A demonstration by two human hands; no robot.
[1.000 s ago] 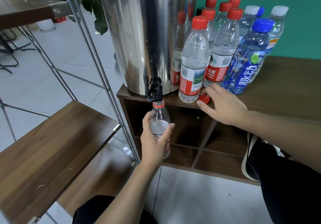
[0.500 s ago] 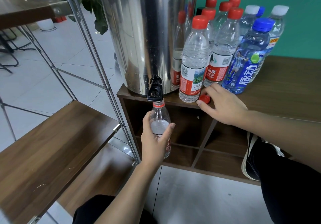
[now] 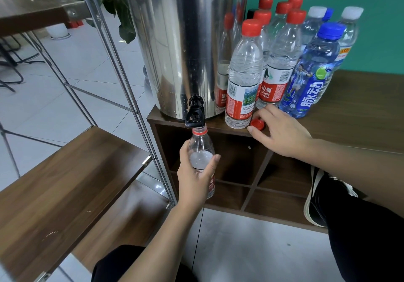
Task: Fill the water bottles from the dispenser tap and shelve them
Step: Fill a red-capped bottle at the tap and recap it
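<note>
Your left hand point(image 3: 196, 172) grips the clear plastic bottle point(image 3: 201, 150) under the black tap point(image 3: 195, 115); right hand point(image 3: 277, 133) fingers rest unclenched beside the red cap point(image 3: 258, 124). Overflow risk if the neck drifts.

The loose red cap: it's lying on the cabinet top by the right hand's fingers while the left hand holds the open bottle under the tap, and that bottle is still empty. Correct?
Not quite. The head view shows the bottle already partly filled, not empty. The rest holds: red cap on the cabinet top by the right hand, left hand holding the bottle under the tap.
</note>
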